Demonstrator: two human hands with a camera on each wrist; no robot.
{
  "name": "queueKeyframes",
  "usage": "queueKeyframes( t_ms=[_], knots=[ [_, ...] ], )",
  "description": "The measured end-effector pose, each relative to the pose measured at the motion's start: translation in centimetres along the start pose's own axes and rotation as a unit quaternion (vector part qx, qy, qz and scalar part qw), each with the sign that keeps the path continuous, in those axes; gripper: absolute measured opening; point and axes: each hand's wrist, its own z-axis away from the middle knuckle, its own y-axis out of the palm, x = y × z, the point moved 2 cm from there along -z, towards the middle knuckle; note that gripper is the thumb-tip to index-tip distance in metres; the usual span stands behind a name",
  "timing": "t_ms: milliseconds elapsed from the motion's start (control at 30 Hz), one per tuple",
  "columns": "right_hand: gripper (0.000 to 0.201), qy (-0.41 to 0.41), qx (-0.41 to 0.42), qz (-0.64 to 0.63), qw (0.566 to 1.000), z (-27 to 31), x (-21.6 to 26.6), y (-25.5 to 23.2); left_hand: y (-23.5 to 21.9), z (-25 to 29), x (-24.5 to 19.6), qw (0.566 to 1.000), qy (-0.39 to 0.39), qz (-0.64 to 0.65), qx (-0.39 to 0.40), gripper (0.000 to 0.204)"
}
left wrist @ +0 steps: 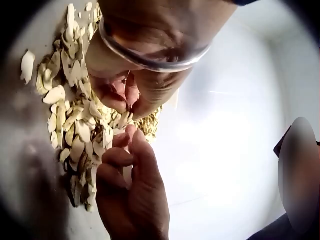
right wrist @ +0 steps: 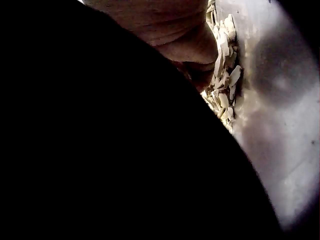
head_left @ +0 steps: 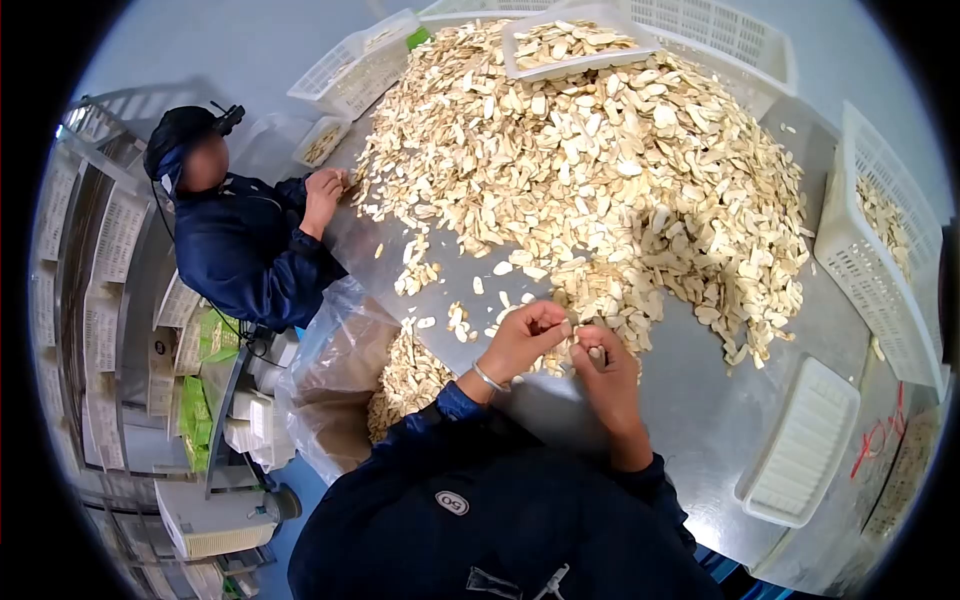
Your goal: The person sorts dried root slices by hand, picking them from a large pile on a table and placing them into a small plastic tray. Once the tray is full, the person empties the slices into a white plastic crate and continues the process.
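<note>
head: slices (head_left: 590, 352) betw. both hands

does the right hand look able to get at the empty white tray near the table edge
Probably yes: the empty white tray lies on the right hand's own side, with only bare metal table between them. The hand already pinches a pale slice, though.

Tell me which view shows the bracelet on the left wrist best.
The left wrist view: the bracelet fills the frame top, close and clear. The head view shows the same bracelet only as a thin band. The right wrist view doesn't show it.
</note>
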Motion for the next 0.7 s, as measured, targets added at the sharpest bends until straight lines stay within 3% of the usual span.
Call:
queueKeyframes(
  t_ms=[133, 233, 433, 700],
  knots=[
    [0.021, -0.008, -0.006, 0.007, 1.0, 0.0, 0.1, -0.1, 1.1, 0.5, -0.6, 0.998, -0.041, 0.039, 0.014, 0.021],
    [0.019, 0.003, -0.021, -0.009, 1.0, 0.0, -0.2, -0.2, 1.2, 0.9, -0.9, 0.995, -0.023, 0.093, 0.024, 0.022],
    [0.017, 0.014, -0.022, -0.02, 0.999, 0.0, -0.7, -0.2, 0.3, 1.2, -0.6, 0.998, -0.024, -0.007, 0.056, 0.02],
    [0.017, 0.036, 0.006, -0.064, 0.997, -0.2, -0.9, -0.2, 1.1, 1.8, -1.6, 0.991, 0.062, -0.119, 0.019, 0.016]
  ],
)
